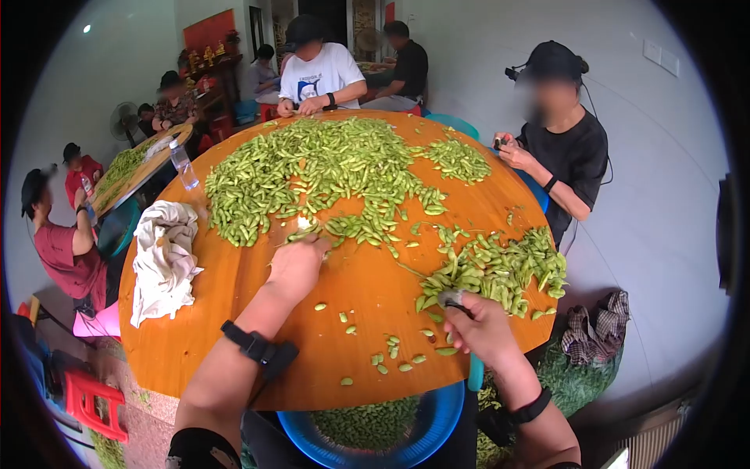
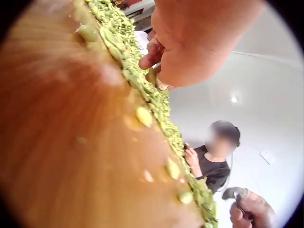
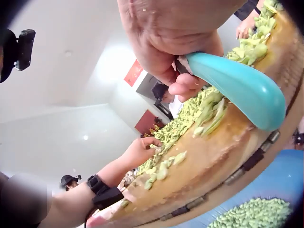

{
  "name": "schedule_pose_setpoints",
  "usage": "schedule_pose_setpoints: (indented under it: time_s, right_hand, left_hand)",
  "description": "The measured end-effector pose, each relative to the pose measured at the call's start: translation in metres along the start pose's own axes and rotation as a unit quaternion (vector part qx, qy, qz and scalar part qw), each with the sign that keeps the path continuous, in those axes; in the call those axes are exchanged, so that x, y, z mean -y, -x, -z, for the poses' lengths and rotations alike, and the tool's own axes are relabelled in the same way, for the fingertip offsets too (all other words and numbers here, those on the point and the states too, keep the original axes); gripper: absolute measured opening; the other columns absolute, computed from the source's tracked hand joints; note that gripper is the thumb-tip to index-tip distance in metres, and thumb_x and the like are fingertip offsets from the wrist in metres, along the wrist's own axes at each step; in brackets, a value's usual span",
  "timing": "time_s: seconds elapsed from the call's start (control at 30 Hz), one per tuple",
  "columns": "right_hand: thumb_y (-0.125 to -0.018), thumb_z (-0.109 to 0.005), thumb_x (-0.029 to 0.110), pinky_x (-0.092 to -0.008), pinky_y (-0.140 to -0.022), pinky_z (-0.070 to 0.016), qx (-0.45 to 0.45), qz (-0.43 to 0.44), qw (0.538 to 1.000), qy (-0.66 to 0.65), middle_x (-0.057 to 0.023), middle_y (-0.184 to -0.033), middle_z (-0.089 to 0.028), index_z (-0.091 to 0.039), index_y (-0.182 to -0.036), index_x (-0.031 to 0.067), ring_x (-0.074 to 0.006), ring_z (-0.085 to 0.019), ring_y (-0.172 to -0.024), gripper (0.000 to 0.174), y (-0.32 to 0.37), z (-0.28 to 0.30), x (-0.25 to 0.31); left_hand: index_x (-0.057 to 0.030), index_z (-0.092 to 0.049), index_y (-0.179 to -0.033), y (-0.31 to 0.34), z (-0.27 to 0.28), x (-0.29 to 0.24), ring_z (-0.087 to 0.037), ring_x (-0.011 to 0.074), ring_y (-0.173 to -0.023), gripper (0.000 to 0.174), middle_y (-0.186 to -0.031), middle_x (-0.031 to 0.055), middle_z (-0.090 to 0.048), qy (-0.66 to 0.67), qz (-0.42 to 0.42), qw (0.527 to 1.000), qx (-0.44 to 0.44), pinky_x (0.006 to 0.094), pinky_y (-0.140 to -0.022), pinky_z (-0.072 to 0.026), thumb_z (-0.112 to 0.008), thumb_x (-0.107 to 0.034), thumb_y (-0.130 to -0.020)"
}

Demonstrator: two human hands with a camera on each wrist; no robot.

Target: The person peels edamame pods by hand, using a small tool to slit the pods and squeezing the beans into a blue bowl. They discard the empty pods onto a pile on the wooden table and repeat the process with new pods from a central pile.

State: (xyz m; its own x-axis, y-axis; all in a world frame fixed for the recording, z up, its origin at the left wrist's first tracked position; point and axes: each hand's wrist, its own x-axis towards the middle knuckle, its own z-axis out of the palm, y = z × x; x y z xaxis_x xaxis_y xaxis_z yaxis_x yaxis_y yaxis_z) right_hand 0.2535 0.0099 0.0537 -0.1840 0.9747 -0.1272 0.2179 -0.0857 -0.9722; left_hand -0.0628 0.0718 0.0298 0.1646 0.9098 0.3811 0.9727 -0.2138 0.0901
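My left hand (image 1: 297,266) is at the near edge of a large heap of green soybean pods (image 1: 312,168), its fingertips pinching a pod (image 2: 151,75). To the right, my right hand (image 1: 483,328) grips a tool by its curved turquoise handle (image 3: 242,88); the working end is mostly hidden by the fingers. A grey cover (image 2: 235,193) shows at that hand's fingertips. Beside it lies a smaller pile of pods (image 1: 500,270). Several loose shelled beans (image 1: 393,344) are scattered on the round wooden table (image 1: 258,344) between the hands.
A blue basin (image 1: 445,426) of shelled beans stands below the table's front edge. A white cloth (image 1: 164,262) and a water bottle (image 1: 183,166) sit at the left. One person (image 1: 566,141) works at the right and another (image 1: 320,78) across the table; more people sit farther back.
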Motion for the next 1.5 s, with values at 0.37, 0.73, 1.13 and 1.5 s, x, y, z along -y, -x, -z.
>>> schedule_pose_setpoints:
  time_s: [0.37,0.73,1.13,1.5]
  right_hand:
    - [-0.094,-0.055,0.014,-0.0186,-0.042,-0.039,0.118,-0.028,0.989,-0.086,-0.0011,-0.073,-0.062,-0.062,-0.096,0.0016,-0.0044,-0.053,-0.052,0.015,0.001,-0.043,0.012]
    - [-0.093,-0.055,0.012,-0.0196,-0.042,-0.0401,0.079,-0.026,0.988,-0.132,0.0013,-0.069,-0.057,-0.064,-0.098,0.0049,-0.0045,-0.05,-0.05,0.012,0.006,-0.058,-0.005]
    - [-0.092,-0.055,0.01,-0.0196,-0.041,-0.0344,0.079,-0.056,0.98,-0.175,0.0018,-0.064,-0.054,-0.064,-0.097,0.0071,-0.0043,-0.046,-0.048,0.01,-0.006,-0.063,-0.009]
    - [-0.09,-0.054,0.007,-0.0201,-0.039,-0.0337,0.095,-0.12,0.975,-0.159,-0.0001,-0.065,-0.057,-0.064,-0.096,0.0048,-0.0057,-0.047,-0.045,0.012,-0.023,-0.063,-0.017]
  left_hand:
    - [-0.0031,-0.059,-0.121,0.053,0.011,-0.104,-0.056,0.0077,-0.062,0.029,-0.085,0.0032,-0.062,0.525,0.054,0.847,0.061,0.0216,-0.057,-0.0463,-0.051,0.001,-0.093]
    - [0.0007,-0.058,-0.115,0.064,0.0,-0.113,-0.064,0.0154,-0.073,0.035,-0.088,0.0107,-0.062,0.418,-0.034,0.907,-0.043,0.0261,-0.064,-0.0512,-0.058,0.009,-0.081]
    - [-0.0012,-0.058,-0.117,0.059,-0.004,-0.099,-0.059,0.0081,-0.07,0.027,-0.09,0.0031,-0.065,0.601,0.077,0.789,0.107,0.0219,-0.062,-0.0484,-0.049,0.003,-0.091]
    - [-0.0057,-0.058,-0.12,0.052,0.002,-0.099,-0.047,0.0037,-0.059,0.026,-0.089,0.0005,-0.063,0.754,0.076,0.61,0.232,0.0168,-0.051,-0.0357,-0.045,-0.011,-0.098]
